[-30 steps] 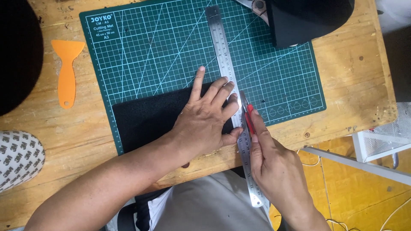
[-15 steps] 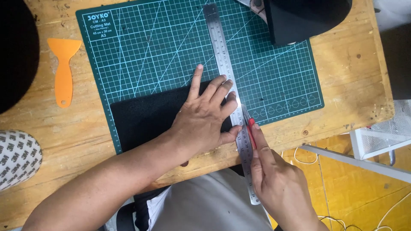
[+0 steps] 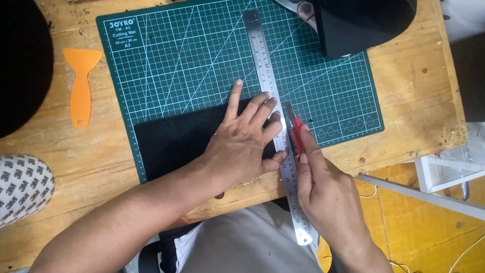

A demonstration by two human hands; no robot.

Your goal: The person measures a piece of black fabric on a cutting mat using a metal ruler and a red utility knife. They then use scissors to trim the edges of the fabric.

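My left hand [image 3: 247, 144] lies flat with fingers spread, pressing a black sheet [image 3: 172, 139] and a long steel ruler [image 3: 268, 76] onto a green cutting mat [image 3: 192, 60]. The ruler runs from the mat's far edge past the table's near edge. My right hand [image 3: 328, 192] grips a red utility knife [image 3: 295, 132], its blade tip against the ruler's right edge, just right of my left fingertips. The sheet's right end is hidden under my left hand.
An orange plastic scraper [image 3: 81, 83] lies on the wooden table [image 3: 414, 86] left of the mat. A black object [image 3: 358, 23] covers the mat's far right corner, with metal scissors [image 3: 298, 7] beside it. A patterned white pad [image 3: 22, 187] sits at left, a white wire rack [image 3: 454, 162] at right.
My right hand has shifted the knife slightly up along the ruler's edge. My left hand stays pressed on the ruler and sheet.
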